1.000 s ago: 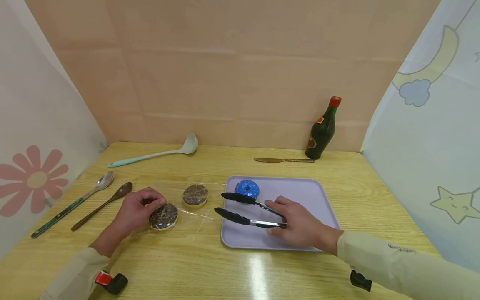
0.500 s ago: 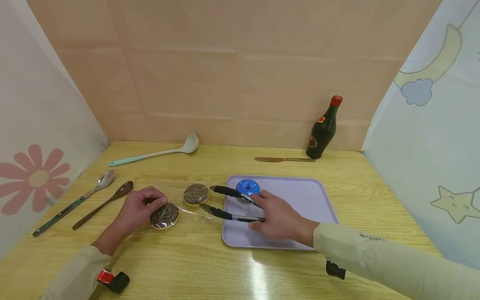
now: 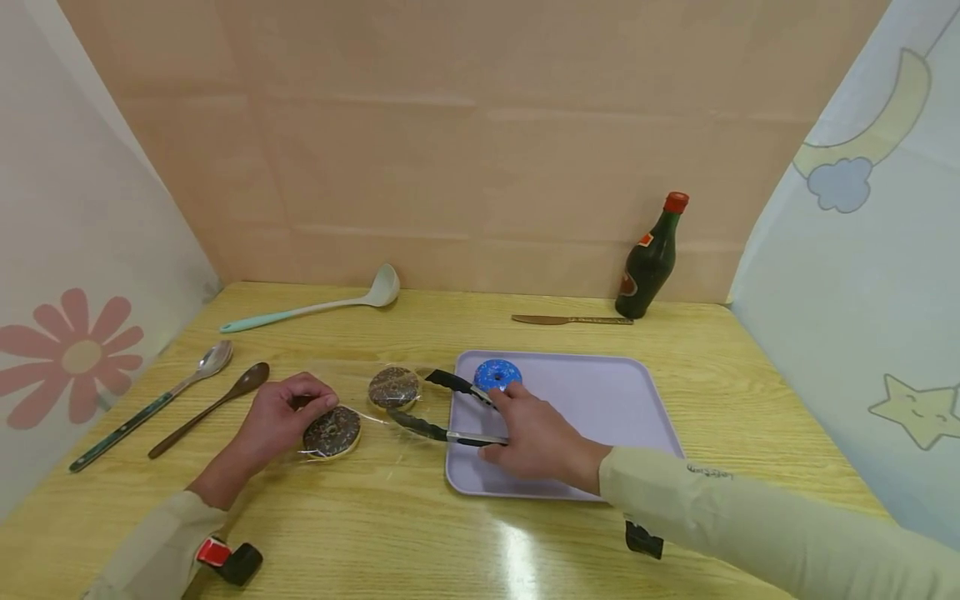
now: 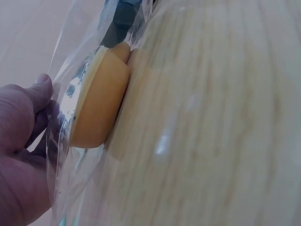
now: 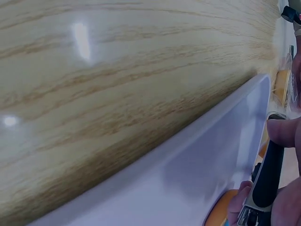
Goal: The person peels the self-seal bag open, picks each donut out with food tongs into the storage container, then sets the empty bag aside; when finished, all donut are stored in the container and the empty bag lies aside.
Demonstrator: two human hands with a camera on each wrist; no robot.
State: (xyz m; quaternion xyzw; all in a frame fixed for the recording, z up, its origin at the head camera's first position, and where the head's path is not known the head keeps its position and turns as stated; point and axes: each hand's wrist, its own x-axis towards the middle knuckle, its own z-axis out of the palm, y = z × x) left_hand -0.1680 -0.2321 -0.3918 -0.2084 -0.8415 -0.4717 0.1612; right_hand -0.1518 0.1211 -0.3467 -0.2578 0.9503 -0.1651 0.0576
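Note:
My left hand (image 3: 285, 421) pinches the edge of a clear plastic bag (image 4: 66, 155) between thumb and fingers. Inside the bag lie two chocolate doughnuts with sprinkles: the near doughnut (image 3: 332, 433) right by my left fingertips, the farther doughnut (image 3: 393, 388) to its right. My right hand (image 3: 536, 437) grips black-tipped tongs (image 3: 476, 439), seen also in the right wrist view as a dark handle (image 5: 268, 179). The tongs' tips are spread, reaching left into the bag and standing at the farther doughnut's right side. A blue doughnut (image 3: 497, 375) sits on the lilac tray (image 3: 607, 417), just beyond my right hand.
A ladle (image 3: 330, 305) lies at the back left. A metal spoon (image 3: 157, 417) and a wooden spoon (image 3: 210, 411) lie left of my left hand. At the back right are a table knife (image 3: 570, 320) and a dark green bottle (image 3: 651, 262), leaning.
My right hand and the tongs have moved left from over the tray, bringing the tips into the bag beside the farther doughnut. My left hand has kept its hold.

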